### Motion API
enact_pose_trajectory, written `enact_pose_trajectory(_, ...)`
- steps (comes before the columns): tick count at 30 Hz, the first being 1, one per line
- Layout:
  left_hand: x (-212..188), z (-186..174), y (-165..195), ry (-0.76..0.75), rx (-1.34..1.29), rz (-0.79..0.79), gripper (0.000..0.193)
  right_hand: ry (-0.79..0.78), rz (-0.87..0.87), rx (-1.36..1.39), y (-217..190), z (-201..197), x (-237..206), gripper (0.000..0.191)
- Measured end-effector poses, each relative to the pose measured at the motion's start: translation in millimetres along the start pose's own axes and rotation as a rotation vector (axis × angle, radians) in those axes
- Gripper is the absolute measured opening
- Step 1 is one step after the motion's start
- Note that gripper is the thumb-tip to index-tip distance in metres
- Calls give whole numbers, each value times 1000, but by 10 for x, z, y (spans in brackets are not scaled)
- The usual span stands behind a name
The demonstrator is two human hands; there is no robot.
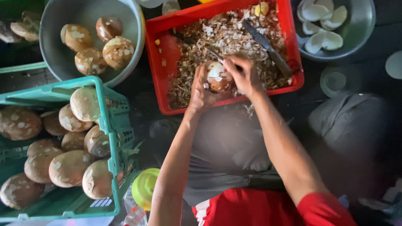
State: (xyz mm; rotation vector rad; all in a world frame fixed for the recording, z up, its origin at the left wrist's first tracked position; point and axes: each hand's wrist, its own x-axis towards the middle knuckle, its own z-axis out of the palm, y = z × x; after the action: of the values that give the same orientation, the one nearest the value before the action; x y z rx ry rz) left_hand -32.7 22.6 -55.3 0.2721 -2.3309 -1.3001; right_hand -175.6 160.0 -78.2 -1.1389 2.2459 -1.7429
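The round brown coconut kernel (218, 78) sits cupped in the left hand (201, 90), held just above the near edge of the red plastic crate (161, 50). Its skin is partly pared away: the upper face shows a bright white patch, while the lower side keeps its brown, flecked rind. The right hand (242, 73) is closed around a thin metal paring blade (214, 54) (only a short dark stretch of it shows past the fingers), with the blade laid against the top of the kernel. The crate holds a heap of pale brown shavings (226, 39), and a long dark knife (268, 46) lies across them. To the left, a grey metal bowl (52, 33) and a green plastic basket (109, 125) hold more brown kernels. At upper right, a second metal bowl (362, 25) holds white peeled pieces.
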Motion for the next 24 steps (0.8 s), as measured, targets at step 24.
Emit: enact_pose_trajectory(24, -154, 304, 140, 333, 208, -23, 116, 269, 478, 578, 229, -4, -323, 24)
